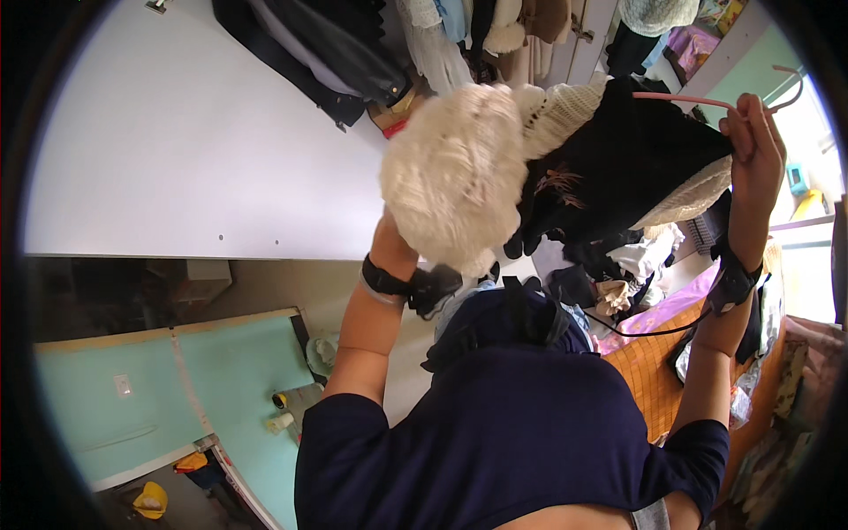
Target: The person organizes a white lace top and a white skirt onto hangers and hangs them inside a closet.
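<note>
My right hand (755,132) grips a pink clothes hanger (689,99) near its hook, at the upper right. From the hanger spreads a black garment (623,152) with a small feather-like pattern and a cream edge below my right hand. A cream knitted part (563,112) joins it to a fluffy cream fur-like piece (457,172), which is blurred. Behind this fluffy piece is my left hand (395,238); its fingers are hidden, so its hold cannot be told. Both wrists wear black straps with devices.
An open wardrobe holds hanging clothes (430,46), with a black jacket (331,46) beside a large white panel (165,132). Loose clothes (636,258) lie in a heap beyond my waist. To the right is a bed with a woven mat (642,377). A cable runs from my right wrist.
</note>
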`<state>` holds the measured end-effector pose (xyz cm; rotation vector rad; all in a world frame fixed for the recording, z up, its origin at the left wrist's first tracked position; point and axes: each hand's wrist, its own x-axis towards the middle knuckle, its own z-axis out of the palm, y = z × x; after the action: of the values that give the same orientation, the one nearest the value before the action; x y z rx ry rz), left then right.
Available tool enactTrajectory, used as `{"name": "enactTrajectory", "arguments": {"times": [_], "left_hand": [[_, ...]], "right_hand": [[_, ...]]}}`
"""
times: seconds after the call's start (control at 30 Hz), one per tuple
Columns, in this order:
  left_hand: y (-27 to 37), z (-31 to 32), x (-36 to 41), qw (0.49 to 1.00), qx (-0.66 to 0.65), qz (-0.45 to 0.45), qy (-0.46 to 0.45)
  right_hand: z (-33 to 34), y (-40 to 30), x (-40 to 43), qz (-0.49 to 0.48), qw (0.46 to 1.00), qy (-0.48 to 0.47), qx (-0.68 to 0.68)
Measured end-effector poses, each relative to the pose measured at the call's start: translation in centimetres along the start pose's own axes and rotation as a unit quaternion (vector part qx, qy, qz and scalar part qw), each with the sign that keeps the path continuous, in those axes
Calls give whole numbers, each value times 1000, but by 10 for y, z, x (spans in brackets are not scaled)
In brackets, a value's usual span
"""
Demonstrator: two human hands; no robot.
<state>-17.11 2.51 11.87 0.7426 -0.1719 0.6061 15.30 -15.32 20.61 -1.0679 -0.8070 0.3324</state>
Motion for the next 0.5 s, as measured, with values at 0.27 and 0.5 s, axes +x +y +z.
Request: {"name": "enactTrajectory", "arguments": {"times": [0.27, 0.5], "left_hand": [[29, 1, -2, 943, 292, 73, 139], [21, -5, -4, 987, 35, 46, 152]], "right_hand": [[7, -1, -3, -2, 997, 68, -21], [14, 17, -9, -17, 1000, 5, 6]]}}
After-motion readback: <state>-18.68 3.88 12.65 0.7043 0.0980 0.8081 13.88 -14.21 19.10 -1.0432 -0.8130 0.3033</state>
